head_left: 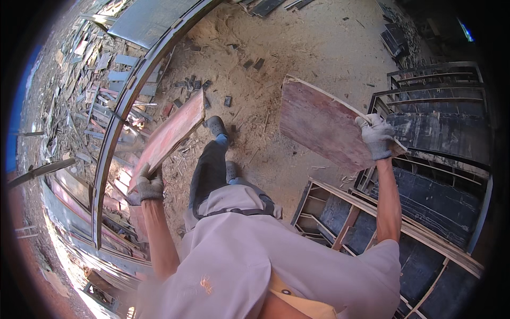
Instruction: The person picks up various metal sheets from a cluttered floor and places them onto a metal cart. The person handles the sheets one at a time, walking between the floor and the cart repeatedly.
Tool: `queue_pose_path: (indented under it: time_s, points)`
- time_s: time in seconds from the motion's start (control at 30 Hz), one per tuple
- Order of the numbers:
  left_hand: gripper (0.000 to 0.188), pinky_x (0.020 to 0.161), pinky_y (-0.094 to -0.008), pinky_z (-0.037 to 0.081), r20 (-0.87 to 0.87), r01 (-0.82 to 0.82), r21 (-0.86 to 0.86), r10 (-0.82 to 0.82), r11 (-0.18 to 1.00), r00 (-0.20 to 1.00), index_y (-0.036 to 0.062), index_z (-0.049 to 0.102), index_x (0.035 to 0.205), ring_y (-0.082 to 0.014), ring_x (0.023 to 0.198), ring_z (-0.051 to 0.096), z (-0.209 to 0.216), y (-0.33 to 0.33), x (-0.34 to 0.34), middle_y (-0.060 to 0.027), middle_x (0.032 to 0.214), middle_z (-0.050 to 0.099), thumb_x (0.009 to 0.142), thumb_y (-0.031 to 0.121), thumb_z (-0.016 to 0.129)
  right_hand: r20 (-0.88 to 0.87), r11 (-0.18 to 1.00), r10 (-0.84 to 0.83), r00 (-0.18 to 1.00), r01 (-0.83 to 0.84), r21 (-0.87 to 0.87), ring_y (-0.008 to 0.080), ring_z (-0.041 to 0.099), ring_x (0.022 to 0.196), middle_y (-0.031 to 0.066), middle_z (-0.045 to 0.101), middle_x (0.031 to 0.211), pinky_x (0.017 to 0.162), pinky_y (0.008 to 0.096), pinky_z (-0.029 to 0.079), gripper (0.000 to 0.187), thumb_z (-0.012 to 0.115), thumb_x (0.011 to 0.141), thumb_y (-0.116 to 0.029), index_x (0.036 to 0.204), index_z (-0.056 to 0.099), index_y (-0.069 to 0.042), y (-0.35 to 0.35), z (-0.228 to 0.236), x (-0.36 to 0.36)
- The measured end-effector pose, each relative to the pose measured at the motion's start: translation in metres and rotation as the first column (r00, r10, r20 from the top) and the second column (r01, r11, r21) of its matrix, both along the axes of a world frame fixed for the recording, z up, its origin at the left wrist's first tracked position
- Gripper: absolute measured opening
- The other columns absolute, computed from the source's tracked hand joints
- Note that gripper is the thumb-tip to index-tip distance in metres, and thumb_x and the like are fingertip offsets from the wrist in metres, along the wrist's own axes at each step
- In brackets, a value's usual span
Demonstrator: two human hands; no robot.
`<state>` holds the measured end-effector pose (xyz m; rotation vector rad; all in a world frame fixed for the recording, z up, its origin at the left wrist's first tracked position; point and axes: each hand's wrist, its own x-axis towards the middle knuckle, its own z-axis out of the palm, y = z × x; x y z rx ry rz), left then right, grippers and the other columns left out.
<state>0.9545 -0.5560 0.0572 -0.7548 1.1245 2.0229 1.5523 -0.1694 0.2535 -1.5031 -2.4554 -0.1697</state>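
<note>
My left hand (150, 184), in a grey knit work glove, is closed on the lower end of a reddish plywood board (172, 133), which slants up and away to the right. On the other side, my right hand (375, 134), gloved the same way, grips the upper long edge of a second, wider plywood board (324, 122) with a dark red face. Both boards are off the ground, one at each side of my body. The fingers under each board are partly hidden.
A long metal rail (125, 101) curves down the left side, with heaped wood scraps (74, 74) beyond it. Dark framed panels (435, 133) are stacked at right, a wooden frame (340, 223) nearer me. Small dark offcuts (227, 101) lie on the dusty ground (297, 42) ahead of my feet.
</note>
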Motion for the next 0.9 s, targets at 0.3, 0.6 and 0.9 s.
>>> queue_pose_path:
  time_s: [0.3,0.6,0.9]
  points:
    - [0.038,0.107,-0.0546,0.052,0.232,-0.295,-0.135,0.32,0.946,0.919,-0.0165,0.053,0.126,-0.044,0.12,0.059,-0.088,0.042,0.014,-0.0294,0.129,0.06,0.093,0.002,0.053,-0.334,0.916,-0.38,0.863,0.3,-0.266,0.0111,0.048,0.06,-0.002,0.06,0.063,0.059,0.036,0.044,0.052,0.068,0.095,-0.049,0.077,0.07,0.0,0.235,0.103,-0.076]
    - [0.034,0.107,-0.0521,0.052,0.153,-0.723,-0.223,0.756,0.654,0.636,-0.0116,0.058,0.124,-0.0418,0.123,0.058,-0.105,0.041,0.067,-0.0257,0.127,0.063,0.095,0.0,0.046,-0.661,0.848,-0.327,0.676,-0.098,-0.52,0.0237,0.059,0.12,0.0145,0.059,0.138,0.109,0.0335,0.041,0.07,0.062,0.098,-0.049,0.137,0.054,0.009,0.442,0.017,-0.401]
    - [0.044,0.107,-0.0504,0.051,-0.145,-0.936,-0.345,0.989,-0.07,-0.021,-0.0075,0.053,0.135,-0.0364,0.127,0.057,-0.044,0.071,0.129,-0.0207,0.137,0.059,0.094,0.008,0.054,-0.472,0.743,0.0,0.881,-0.316,-0.59,0.0304,0.068,0.099,0.0214,0.072,0.105,0.089,0.0364,0.051,0.07,0.05,0.1,-0.058,0.111,0.067,0.01,0.468,-0.164,-0.86]
